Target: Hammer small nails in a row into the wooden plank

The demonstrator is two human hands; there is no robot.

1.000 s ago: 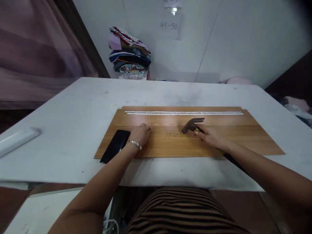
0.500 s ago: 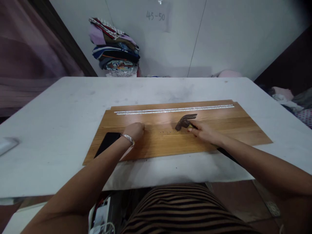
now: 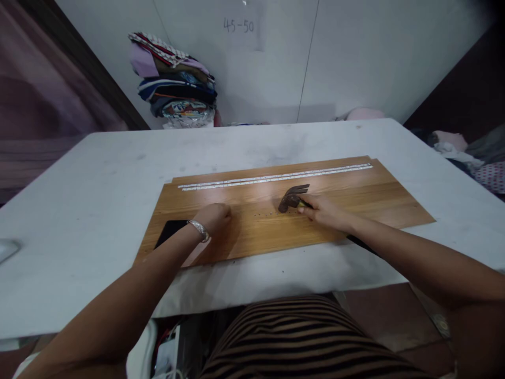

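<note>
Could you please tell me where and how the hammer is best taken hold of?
Probably by the handle, coming from the right, as the right hand does: it leaves the head on that side. Fingers should stay off the claw, which curves rightward on the handle's far side.

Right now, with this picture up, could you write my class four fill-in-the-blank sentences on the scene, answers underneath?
1. The right hand grips a ____.
2. The wooden board lies on a white ____.
3. The silvery bracelet is worn on the ____ arm.
4. Side by side along the board's far part run ____ pale strips.

Missing words: hammer; table; left; two.
</note>
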